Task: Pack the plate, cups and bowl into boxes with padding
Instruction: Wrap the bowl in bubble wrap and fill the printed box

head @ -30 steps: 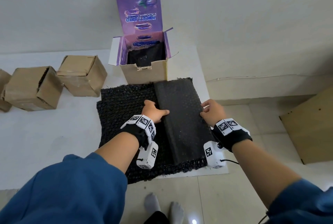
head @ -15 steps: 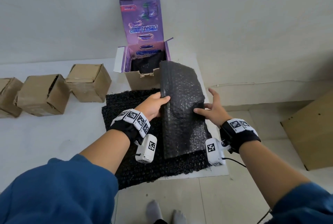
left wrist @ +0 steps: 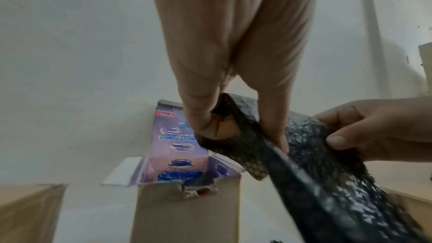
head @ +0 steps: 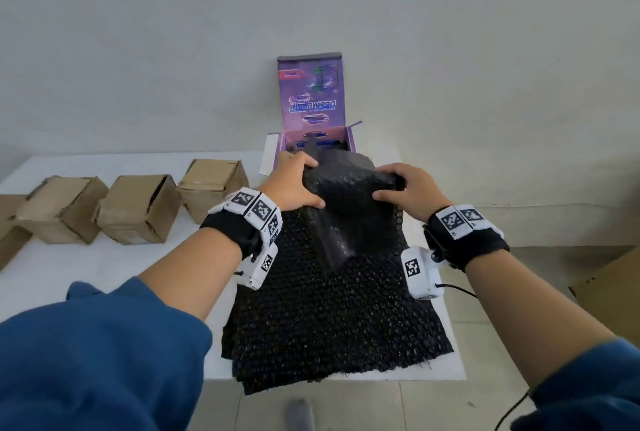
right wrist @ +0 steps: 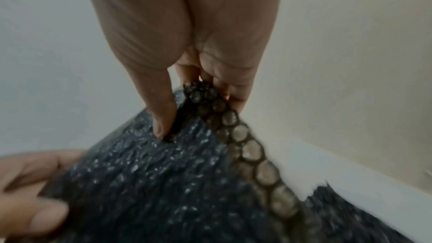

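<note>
Padding, a folded black bubble-wrap piece, is held up off the table, just in front of the open purple box in the head view. Left hand grips its left upper edge, fingers curled over the top and thumb against the near face. Right hand grips the right upper edge the same way. The piece's lower end hangs down to a larger black bubble-wrap sheet, which lies flat on the white table and overhangs its near edge. The purple box stands at the far end of that sheet, lid flap upright against the wall, with dark material inside. Three closed brown cardboard boxes stand in a row on the table to the left, well apart from the hands.

Left wrist view: the left hand pinches a fold of the padding between thumb and curled fingers. The right hand clamps the other side. The purple box stands open below and beyond; picture is blurred.

Right wrist view: the right hand has its thumb pressed on the padding and fingers curled behind the bubbled edge. The left hand holds the opposite side at lower left. Image is blurred.
</note>
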Available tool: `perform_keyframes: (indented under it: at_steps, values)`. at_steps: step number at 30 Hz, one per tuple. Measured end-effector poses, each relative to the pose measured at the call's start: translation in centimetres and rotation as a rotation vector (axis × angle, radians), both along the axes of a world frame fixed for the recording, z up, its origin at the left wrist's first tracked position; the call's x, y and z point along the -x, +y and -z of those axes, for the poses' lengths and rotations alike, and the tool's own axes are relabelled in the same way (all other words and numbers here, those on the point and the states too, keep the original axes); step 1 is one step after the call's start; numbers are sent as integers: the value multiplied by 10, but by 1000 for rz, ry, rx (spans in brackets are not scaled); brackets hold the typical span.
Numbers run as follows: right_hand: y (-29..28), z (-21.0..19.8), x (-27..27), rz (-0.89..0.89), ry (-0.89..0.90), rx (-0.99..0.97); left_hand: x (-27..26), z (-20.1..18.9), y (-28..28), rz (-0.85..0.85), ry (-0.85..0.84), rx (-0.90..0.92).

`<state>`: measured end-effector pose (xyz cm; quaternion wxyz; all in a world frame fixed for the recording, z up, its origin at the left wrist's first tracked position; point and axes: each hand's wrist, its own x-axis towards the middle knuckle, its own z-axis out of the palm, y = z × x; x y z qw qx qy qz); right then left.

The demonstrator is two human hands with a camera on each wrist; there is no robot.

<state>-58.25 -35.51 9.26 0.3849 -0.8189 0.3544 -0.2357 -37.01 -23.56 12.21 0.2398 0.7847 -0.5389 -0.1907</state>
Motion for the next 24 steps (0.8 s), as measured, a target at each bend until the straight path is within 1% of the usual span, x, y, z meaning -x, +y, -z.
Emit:
perform_keyframes:
  at_steps: [2,4,5,7,9,10,11,13,15,17,18,20,22,24]
  values:
    - [-5,-10,-13,-6,42,122,-23,-5,-7,23,-27,82]
    - [-12,-19,-29,-24,15,222,-44,-8,-13,28,-10,178]
    - [-17,-21,-37,-30,-20,245,-54,-9,-16,15,59,213]
    - [-27,-26,-55,1,-76,167,-69,-11,-21,-52,274,238]
    - [-35,-32,-77,55,-89,32,-81,-12,-25,-98,475,207]
    - [-40,-33,-88,81,-96,4,-86,-11,-29,-89,556,183]
    - [-45,-35,-99,114,-92,3,-90,-9,-33,-73,591,165]
    - [-54,-37,-119,194,-93,15,-99,-2,-46,-84,542,158]
    - [-65,-33,-135,265,-132,-27,-108,7,-61,-140,464,216]
    - [-75,-25,-144,275,-142,-82,-116,16,-77,-170,424,281]
    - [-78,-19,-147,254,-120,-89,-120,21,-85,-159,390,293]
    - [-84,-8,-151,215,-43,-63,-126,31,-100,-116,253,274]
    - [-90,2,-155,216,52,1,-131,40,-111,-78,146,210]
    - [-95,10,-159,204,164,82,-130,45,-118,-38,103,108]
